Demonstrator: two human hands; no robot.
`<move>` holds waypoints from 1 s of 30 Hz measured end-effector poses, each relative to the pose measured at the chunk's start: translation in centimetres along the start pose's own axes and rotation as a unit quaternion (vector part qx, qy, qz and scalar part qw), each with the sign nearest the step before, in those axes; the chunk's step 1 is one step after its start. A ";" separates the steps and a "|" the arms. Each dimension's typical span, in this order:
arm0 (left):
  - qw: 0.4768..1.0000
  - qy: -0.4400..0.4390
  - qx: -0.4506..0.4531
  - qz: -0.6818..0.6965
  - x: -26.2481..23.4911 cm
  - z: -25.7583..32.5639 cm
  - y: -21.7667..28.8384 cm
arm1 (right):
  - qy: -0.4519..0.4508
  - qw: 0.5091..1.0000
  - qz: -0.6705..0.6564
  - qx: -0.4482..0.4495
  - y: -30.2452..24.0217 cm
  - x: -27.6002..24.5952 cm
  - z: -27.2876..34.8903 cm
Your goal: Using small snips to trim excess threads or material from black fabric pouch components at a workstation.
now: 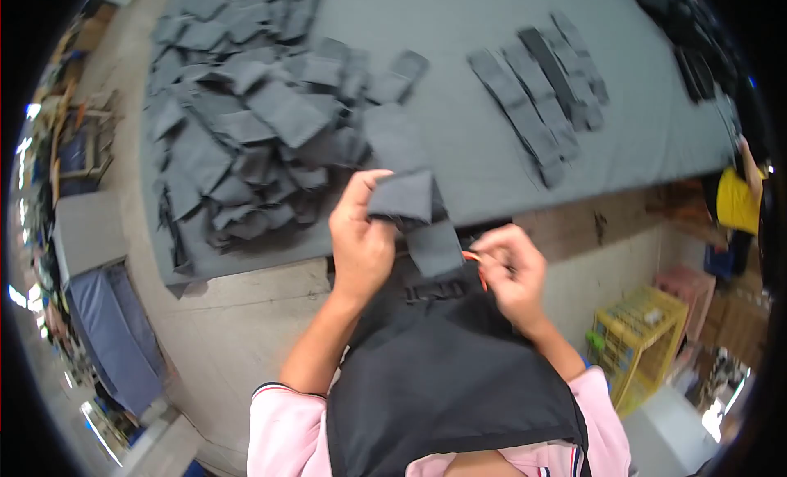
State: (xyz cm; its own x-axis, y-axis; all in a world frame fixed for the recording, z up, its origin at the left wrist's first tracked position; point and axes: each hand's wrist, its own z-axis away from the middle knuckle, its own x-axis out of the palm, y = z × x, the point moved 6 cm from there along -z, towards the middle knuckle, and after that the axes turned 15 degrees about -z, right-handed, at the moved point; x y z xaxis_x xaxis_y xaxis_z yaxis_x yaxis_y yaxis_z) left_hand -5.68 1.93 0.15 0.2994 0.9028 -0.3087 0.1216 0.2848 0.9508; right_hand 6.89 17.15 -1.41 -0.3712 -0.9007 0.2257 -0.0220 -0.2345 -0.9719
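Observation:
My left hand (361, 239) is closed on a folded grey fabric strip (403, 196), its thumb and fingers pinching the edge. The strip hangs down over the front of my black apron (451, 362), near a black buckle (434, 292). Close beside the strip's lower end, my right hand (515, 272) is closed round a small orange tool (470, 256). Only slivers of orange show by the fingers, so its kind is unclear. A large heap of cut grey fabric pieces (246, 132) lies on the table beyond my left hand.
The table (443, 91) has a grey cloth cover. Several grey strips (525, 100) lie in rows at the far right, with dark items (697, 71) past them. A yellow crate (639, 337) stands on the floor at right. Another person in yellow (738, 200) is at the right edge.

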 end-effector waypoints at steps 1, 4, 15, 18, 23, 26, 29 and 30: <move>0.998 0.014 0.038 -0.046 -0.8 0.2 1.1 | -0.002 1.000 -0.009 -0.013 -0.6 -0.8 0.1; 0.982 0.078 0.158 -0.065 -4.2 -1.3 5.5 | 0.068 0.996 -0.035 0.051 -0.3 -3.2 -1.9; 0.957 0.023 0.048 -0.285 -19.6 -7.0 0.6 | 0.061 0.947 0.287 -0.132 -2.0 -6.5 -11.5; 0.950 0.134 0.069 -0.274 -21.0 -5.6 1.0 | 0.090 0.878 0.464 -0.073 -2.6 -8.6 -14.2; 0.875 0.389 0.090 -0.275 -19.8 -2.9 4.7 | 0.080 0.816 0.569 0.059 1.0 -11.4 -17.2; 0.919 0.320 0.182 -0.144 -14.5 -1.8 7.2 | 0.102 0.863 0.492 0.051 0.6 -10.2 -17.5; 0.990 0.081 0.117 0.017 -3.4 -3.5 4.9 | 0.149 0.885 0.442 -0.017 -0.5 -11.2 -15.8; 0.998 -0.014 -0.010 0.064 0.1 -3.5 3.2 | 0.146 0.906 0.396 -0.040 -0.7 -10.6 -15.2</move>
State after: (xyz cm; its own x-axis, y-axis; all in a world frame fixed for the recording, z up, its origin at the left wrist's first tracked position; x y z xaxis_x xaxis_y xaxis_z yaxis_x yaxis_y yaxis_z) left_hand -8.58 4.05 3.20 0.3379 0.9228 -0.1850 0.0612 0.1746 0.9827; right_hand -3.23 32.39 -4.09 -0.5299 -0.6370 -0.5599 0.2952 0.4803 -0.8259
